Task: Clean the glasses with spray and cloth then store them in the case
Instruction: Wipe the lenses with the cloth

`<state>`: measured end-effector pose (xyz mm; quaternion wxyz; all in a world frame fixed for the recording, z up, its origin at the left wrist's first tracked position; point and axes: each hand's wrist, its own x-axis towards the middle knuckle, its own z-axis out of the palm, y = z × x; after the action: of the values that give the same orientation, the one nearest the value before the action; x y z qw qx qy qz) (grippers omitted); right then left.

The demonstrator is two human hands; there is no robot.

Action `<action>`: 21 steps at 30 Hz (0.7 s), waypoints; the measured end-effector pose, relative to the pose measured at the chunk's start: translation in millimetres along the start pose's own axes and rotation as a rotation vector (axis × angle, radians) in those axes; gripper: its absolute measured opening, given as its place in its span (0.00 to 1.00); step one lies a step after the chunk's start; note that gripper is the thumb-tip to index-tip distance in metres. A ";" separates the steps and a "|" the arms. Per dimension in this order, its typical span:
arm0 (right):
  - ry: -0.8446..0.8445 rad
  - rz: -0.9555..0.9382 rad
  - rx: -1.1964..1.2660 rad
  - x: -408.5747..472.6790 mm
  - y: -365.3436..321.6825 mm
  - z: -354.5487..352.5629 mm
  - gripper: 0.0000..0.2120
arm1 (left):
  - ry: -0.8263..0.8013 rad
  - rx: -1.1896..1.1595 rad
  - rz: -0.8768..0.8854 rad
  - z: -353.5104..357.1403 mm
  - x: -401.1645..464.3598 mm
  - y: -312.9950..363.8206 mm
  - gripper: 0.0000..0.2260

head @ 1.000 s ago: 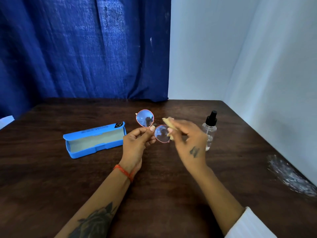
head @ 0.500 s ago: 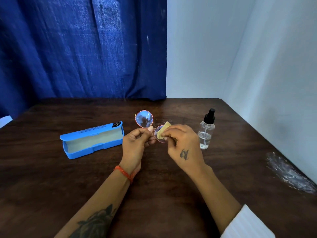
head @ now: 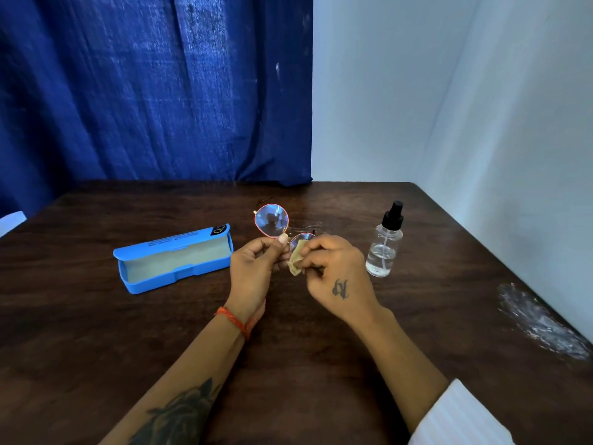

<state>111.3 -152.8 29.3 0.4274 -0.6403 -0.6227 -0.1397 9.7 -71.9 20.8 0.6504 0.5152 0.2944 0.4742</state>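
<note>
Round glasses (head: 271,220) with a pink rim and bluish lenses are held above the table by my left hand (head: 256,268), which pinches the frame at the bridge. My right hand (head: 333,277) presses a small yellowish cloth (head: 296,258) against the right lens, which is mostly hidden behind cloth and fingers. An open blue case (head: 173,261) with a pale lining lies on the table to the left of my hands. A clear spray bottle (head: 385,248) with a black pump top stands upright just right of my right hand.
The dark wooden table (head: 288,364) meets a blue curtain (head: 154,91) at the back and white walls on the right. A crumpled clear plastic wrapper (head: 542,319) lies near the table's right edge.
My right hand has shifted the cloth down and across the right lens, from its top edge to its lower part. My left hand keeps the glasses in nearly the same place.
</note>
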 end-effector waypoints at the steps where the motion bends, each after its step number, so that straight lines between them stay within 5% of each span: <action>1: 0.016 0.051 0.038 1.0 1.7 -1.3 0.10 | -0.001 -0.001 0.001 0.3 0.1 -0.6 0.05; 8: 0.202 0.062 -0.064 3.3 0.1 -1.8 0.10 | 0.010 -0.015 -0.012 0.5 1.0 1.1 0.05; 17: 0.003 -0.097 -0.090 -1.9 -2.4 1.7 0.13 | -0.008 -0.021 0.006 -2.9 0.3 0.1 0.06; 21: 0.086 0.009 -0.010 1.7 1.2 -5.2 0.08 | 0.001 -0.021 0.018 -1.2 1.7 -2.0 0.07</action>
<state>114.6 -155.2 33.2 0.4512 -0.6386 -0.6002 -0.1683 10.0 -70.0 18.7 0.6515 0.5105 0.2851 0.4834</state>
